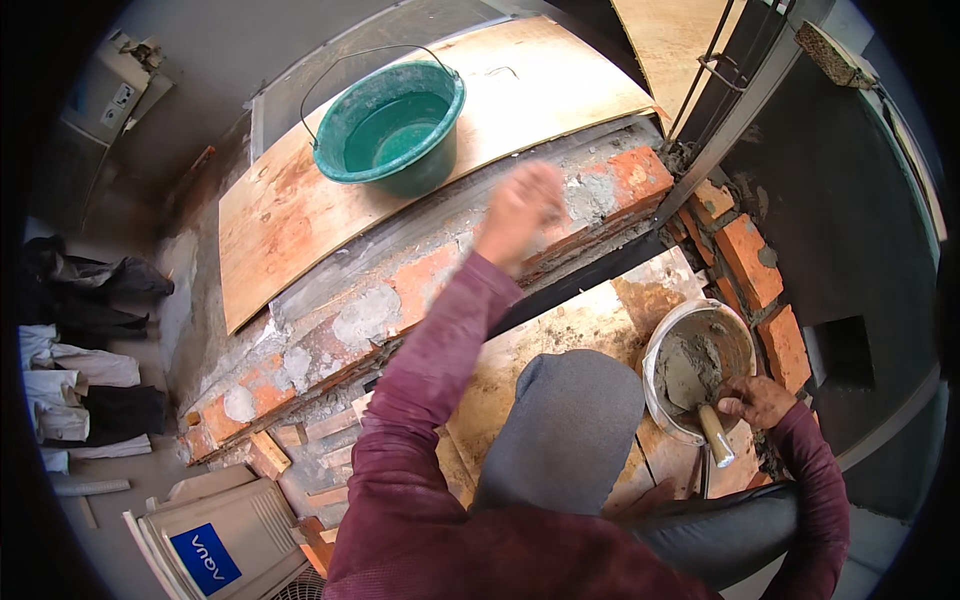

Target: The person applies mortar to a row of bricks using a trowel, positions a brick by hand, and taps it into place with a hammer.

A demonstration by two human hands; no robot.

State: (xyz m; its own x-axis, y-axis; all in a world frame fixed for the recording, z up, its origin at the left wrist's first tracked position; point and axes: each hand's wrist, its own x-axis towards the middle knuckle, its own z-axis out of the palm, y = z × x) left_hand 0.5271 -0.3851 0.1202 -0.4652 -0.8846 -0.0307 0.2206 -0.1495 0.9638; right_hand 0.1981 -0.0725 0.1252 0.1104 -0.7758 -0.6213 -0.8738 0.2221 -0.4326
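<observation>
My left hand (520,215) is blurred over the brick ledge (385,310), its fingers curled but too smeared to tell what, if anything, they hold. The ledge carries patches of grey mortar (365,315). At the right, my right hand (755,402) grips the rim of a white bucket (662,350) holding grey mortar, just beside a trowel (718,435) whose blade rests inside and whose wooden handle leans out over the rim. A green bucket (415,165) with water and a wire handle stands on a plywood board (270,250) beyond the ledge.
My bent knee (555,430) is over wooden boards (560,330). Loose bricks (750,260) line the right, beside a dark panel (850,250) and metal post (705,165). Clothes (85,380) lie at far left, a beige plastic object (225,500) at lower left.
</observation>
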